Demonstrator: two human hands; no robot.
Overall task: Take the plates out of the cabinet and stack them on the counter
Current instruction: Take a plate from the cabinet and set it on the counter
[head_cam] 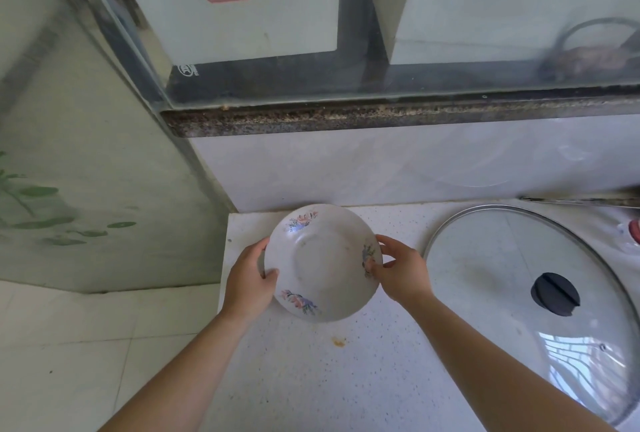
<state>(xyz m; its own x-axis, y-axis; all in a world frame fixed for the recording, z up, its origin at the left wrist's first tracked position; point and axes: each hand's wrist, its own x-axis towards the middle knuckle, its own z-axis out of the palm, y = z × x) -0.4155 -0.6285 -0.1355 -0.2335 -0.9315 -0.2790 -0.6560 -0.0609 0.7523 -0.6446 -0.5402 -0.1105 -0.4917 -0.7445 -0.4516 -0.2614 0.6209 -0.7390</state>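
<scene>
A white plate (322, 258) with pink and blue flower prints sits over the far left corner of the speckled white counter (311, 379). My left hand (251, 277) grips its left rim, thumb on top. On the opposite rim, my right hand (401, 267) holds it with thumb and fingers. Whether the plate rests on the counter or hovers just above it, I cannot tell. No cabinet and no other plate is in view.
A large glass lid (502, 275) with a black knob lies on the counter to the right of the plate. A dark stone ledge (381, 116) and a window run along the back. The counter's left edge drops to a tiled floor (86, 345).
</scene>
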